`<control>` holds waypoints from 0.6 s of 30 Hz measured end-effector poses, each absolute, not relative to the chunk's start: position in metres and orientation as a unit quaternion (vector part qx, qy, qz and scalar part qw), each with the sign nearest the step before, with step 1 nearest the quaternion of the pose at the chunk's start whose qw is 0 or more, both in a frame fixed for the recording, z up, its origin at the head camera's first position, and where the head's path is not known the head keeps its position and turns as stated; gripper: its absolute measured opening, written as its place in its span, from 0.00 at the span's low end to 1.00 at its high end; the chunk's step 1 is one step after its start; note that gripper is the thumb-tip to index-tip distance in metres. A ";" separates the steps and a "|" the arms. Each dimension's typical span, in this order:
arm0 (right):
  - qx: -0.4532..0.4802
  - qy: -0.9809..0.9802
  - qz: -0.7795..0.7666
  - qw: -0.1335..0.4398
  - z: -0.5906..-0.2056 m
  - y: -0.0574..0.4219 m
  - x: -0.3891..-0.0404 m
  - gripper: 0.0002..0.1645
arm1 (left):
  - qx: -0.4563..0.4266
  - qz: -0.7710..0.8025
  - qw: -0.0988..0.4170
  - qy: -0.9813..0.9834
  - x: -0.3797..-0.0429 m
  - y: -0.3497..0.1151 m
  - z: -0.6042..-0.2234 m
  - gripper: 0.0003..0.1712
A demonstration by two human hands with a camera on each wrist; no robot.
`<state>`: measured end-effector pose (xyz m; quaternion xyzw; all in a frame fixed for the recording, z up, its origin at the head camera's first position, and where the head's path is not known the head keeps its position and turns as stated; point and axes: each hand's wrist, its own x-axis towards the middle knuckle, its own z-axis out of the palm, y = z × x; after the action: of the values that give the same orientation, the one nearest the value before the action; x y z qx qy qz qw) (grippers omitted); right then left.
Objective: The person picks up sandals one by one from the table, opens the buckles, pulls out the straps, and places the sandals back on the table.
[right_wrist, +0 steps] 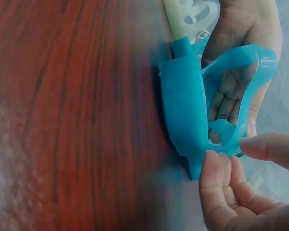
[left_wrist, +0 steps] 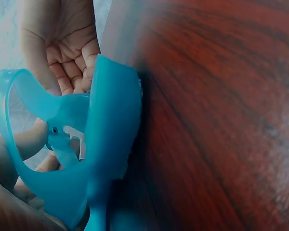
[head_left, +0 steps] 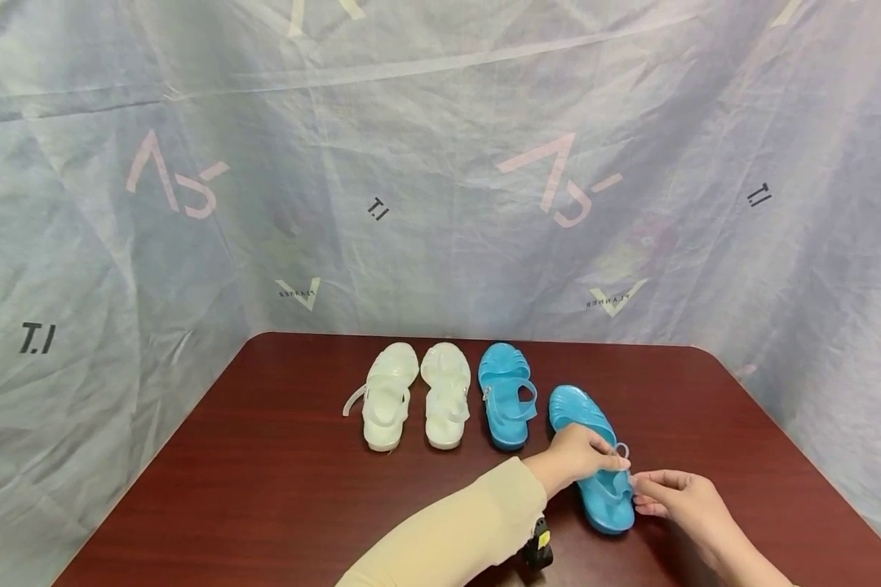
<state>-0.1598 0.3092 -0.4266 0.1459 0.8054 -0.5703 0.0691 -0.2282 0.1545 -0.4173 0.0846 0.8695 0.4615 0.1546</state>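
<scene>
A blue sandal (head_left: 582, 412) lies on the table with its toe pointing away and slightly left. My left hand (head_left: 583, 452) reaches across it and pinches its ankle strap between thumb and fingers. From the right, my right hand (head_left: 679, 497) pinches the strap at the sandal's outer side. In the left wrist view, the sandal's strap (left_wrist: 53, 183) loops upward and a small pin or stud shows near the fingertips. Close to the sole, the right thumb and fingers meet at the strap (right_wrist: 250, 91) in the right wrist view. Fingers partly hide the fastening.
Another blue sandal (head_left: 505, 391) lies left of the handled one. Further left are two whitish sandals, one (head_left: 446, 395) beside it and one (head_left: 391, 395) with its strap sticking out. The dark red table (head_left: 227, 489) meets a printed grey cloth (head_left: 426, 228) behind.
</scene>
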 end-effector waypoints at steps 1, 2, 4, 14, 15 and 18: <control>0.144 0.805 -0.572 0.067 -0.427 0.309 -0.160 0.24 | 0.086 0.461 0.155 0.869 -0.229 0.154 -0.417 0.10; 0.143 0.804 -0.573 0.065 -0.428 0.309 -0.161 0.23 | 0.086 0.463 0.156 0.868 -0.229 0.154 -0.417 0.10; 0.142 0.803 -0.577 0.058 -0.429 0.307 -0.162 0.23 | 0.083 0.468 0.159 0.865 -0.230 0.154 -0.418 0.09; 0.137 0.800 -0.584 0.020 -0.426 0.301 -0.168 0.22 | 0.079 0.486 0.162 0.855 -0.233 0.154 -0.419 0.09; 0.132 0.801 -0.584 0.017 -0.426 0.301 -0.169 0.22 | 0.080 0.488 0.162 0.854 -0.233 0.154 -0.420 0.09; 0.126 0.807 -0.577 0.020 -0.425 0.302 -0.170 0.23 | 0.081 0.485 0.165 0.855 -0.232 0.153 -0.420 0.10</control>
<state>-0.1696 0.3015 -0.4246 0.1257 0.8066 -0.5773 0.0200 -0.2322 0.1532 -0.4204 0.0812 0.8548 0.4853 0.1650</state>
